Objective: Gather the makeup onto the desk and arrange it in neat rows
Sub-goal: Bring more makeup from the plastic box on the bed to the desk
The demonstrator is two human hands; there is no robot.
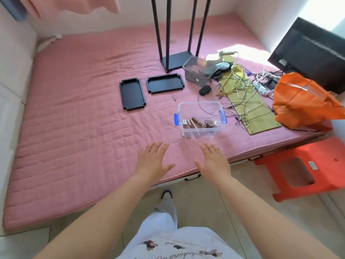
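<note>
Clear plastic box (200, 118) of makeup tubes (192, 123) is approached by spread, empty left hand (152, 157) and right hand (212, 158); if tipped, tubes could be spilled.

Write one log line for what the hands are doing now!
left hand: open, empty | right hand: open, empty | target: clear plastic box with blue clips, holding makeup tubes, on pink mattress | phase: reaching

Clear plastic box (200, 116), quilted cloth mattress (74, 128)
</note>
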